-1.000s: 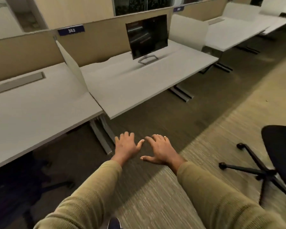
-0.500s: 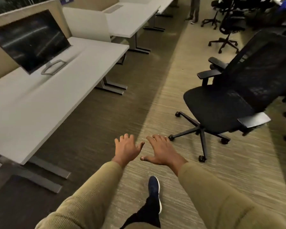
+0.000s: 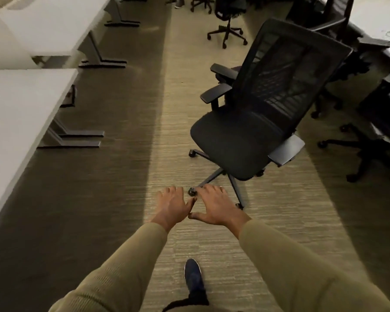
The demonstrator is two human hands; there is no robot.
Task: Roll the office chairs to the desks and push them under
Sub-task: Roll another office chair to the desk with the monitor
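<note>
Head cam: left hand (image 3: 172, 204) & right hand (image 3: 214, 206) grips spread, empty; chair (image 3: 245, 136) mid-aisle, desk (image 3: 16, 122) edge left.

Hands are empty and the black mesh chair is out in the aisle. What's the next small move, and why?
Probably step forward and take hold of the black mesh office chair. The left hand and right hand hover open, short of it, holding nothing, and it stands in the aisle, apart from the white desk on the left.

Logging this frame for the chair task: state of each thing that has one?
nearest chair: out in the aisle, not under any desk, untouched
left hand: open, empty, fingers spread
right hand: open, empty
near desk: nothing tucked under it
far chair: loose in the aisle
</note>
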